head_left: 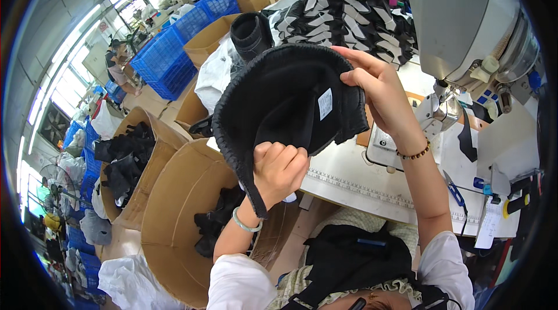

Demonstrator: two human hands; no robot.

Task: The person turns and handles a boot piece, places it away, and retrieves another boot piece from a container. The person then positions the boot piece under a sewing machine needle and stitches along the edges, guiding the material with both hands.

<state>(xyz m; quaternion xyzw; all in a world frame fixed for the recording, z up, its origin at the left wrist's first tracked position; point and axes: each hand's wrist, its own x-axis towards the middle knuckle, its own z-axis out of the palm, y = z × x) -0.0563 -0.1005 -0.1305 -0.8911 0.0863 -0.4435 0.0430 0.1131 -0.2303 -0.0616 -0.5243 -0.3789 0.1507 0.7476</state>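
Observation:
A black padded piece, which looks like a boot upper (279, 89), is held up in front of me with its hollow side facing me. Thick ribbed stitching runs round its edge, and a small white label (325, 104) sits on the lining. My left hand (281, 169) is closed in a fist on the lower part of the piece. At its upper right edge my right hand (378, 92) pinches the rim between thumb and fingers. Part of the fabric inside the left fist is hidden.
A sewing machine (465, 25) stands at the right on a white table (372, 191) with a ruler strip. Blue-handled snips (455, 193) lie there. Behind are stacked black-and-grey pieces (349, 13) and a black boot (251, 34). Cardboard boxes (168, 217) and blue crates (163, 66) stand left.

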